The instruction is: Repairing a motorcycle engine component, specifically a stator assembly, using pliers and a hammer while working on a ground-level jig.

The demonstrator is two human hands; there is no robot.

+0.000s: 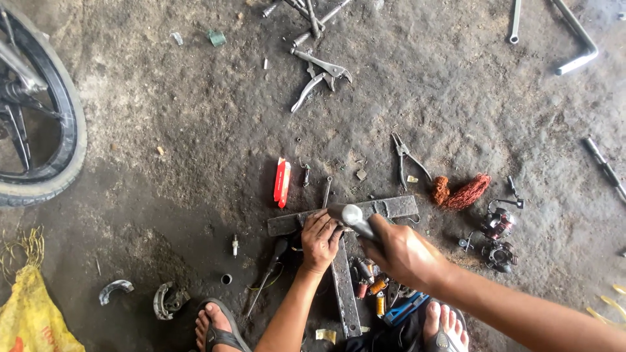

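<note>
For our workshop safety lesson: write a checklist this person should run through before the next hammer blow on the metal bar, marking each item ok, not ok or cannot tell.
1. Right hand grips the hammer firmly: ok.
2. Left hand away from the hammer head: not ok, its fingers sit right beside it.
3. T-shaped metal bar lies flat on the floor: ok.
4. Feet protected: not ok, open sandals.
5. Small part under the fingers seated properly: cannot tell, hidden.
6. Loose pliers away from the swing: ok.

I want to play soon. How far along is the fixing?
Done: copper wire lies pulled off in a heap. In hand: the right hand grips a hammer over the T-shaped iron bar, where the left hand steadies something. Left: two engine parts lie untouched.
</note>
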